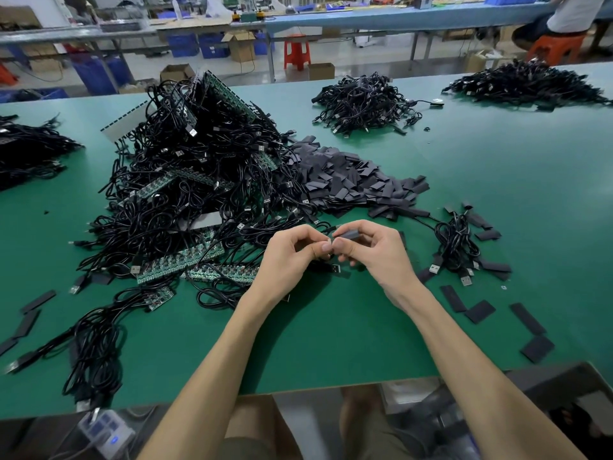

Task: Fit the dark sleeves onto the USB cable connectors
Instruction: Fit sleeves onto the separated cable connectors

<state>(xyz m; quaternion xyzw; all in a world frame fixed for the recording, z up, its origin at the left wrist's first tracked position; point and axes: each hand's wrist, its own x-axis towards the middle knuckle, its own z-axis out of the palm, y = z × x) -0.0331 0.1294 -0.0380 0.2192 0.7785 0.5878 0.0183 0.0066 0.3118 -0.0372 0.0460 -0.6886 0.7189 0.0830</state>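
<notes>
So, both hands are up over the green tabletop (331, 353), not far from its near edge. The right hand (374, 252) pinches a dark sleeve (349, 234). The left hand (290, 252) pinches a cable end (329, 241) right at the sleeve's mouth, fingertips touching. A cable tangle (192, 180) with green boards crowds the left, the sleeve pile (348, 184) sits just behind, and a small cable bunch (457, 247) is on the right. Loose sleeves (527, 318) lie near the right front corner. A stretch of green shows under the forearms.
</notes>
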